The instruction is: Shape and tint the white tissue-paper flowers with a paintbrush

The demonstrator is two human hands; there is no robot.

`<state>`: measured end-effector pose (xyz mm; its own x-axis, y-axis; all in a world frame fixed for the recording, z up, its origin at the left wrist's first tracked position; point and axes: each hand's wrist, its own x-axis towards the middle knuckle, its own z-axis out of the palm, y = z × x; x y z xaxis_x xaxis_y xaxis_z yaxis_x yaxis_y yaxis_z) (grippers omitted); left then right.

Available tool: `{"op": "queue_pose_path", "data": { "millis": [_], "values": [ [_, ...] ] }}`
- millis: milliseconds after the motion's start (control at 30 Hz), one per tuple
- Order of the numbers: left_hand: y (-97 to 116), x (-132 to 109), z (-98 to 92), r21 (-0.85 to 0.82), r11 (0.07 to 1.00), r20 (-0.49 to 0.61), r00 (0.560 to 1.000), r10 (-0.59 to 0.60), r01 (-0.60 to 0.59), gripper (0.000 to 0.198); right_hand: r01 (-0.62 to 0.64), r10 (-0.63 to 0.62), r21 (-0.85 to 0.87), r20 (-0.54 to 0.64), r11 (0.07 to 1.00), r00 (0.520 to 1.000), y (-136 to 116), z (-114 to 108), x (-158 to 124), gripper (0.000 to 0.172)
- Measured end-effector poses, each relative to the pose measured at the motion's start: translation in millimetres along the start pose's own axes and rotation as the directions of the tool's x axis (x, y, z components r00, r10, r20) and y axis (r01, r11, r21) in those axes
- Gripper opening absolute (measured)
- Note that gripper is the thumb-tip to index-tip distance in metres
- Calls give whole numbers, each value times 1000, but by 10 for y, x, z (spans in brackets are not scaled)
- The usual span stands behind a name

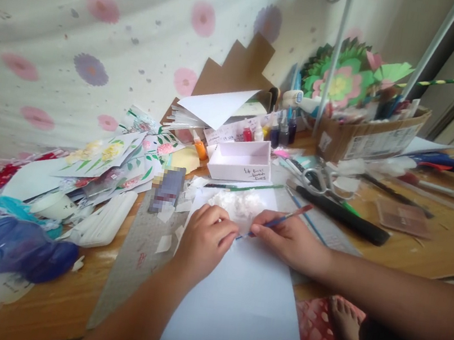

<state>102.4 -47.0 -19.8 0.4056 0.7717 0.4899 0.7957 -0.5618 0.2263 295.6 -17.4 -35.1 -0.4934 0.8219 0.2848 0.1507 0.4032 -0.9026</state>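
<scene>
My right hand (279,236) is closed around a thin blue paintbrush (279,220), whose reddish-brown end points up and to the right. The brush's other end reaches down toward the fingertips of my left hand (208,238). That hand is curled, thumb and fingers drawn together, and whatever lies between them is hidden. Both hands rest over a large white sheet of paper (227,306). Just beyond them a loose white fluffy pile (239,203) lies on the sheet, partly covered by my fingers.
Behind the pile stands a small white box (240,163), with paint bottles (284,130) beyond it. Scissors (323,181) and a black strip (343,215) lie to the right, below a cardboard box (368,140). Flower pictures (105,157) and a blue plastic item (14,249) crowd the left.
</scene>
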Motion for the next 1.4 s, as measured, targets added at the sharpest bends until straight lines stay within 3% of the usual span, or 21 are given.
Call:
{"op": "queue_pose_path", "data": {
  "millis": [167,467,733,1067,1400],
  "values": [
    [-74,-52,-15,25,999,55,998,-30,28,15,-17,18,39,-28,999,999,7,-23,-6,19],
    [-77,-83,-8,1,998,87,994,-61,61,17,17,38,199,-267,980,963,-134,-150,-9,23],
    [-76,-86,-6,-83,989,71,991,-117,122,14,25,-34,-78,-121,997,992,-140,-40,5,24],
    [-82,-97,-12,-81,988,69,990,-127,132,15,66,-84,-166,-105,984,991,-13,61,75,19],
    [-116,-107,-23,-166,971,125,980,-152,172,16,120,-109,-292,53,949,993,-85,76,184,15]
  ]
}}
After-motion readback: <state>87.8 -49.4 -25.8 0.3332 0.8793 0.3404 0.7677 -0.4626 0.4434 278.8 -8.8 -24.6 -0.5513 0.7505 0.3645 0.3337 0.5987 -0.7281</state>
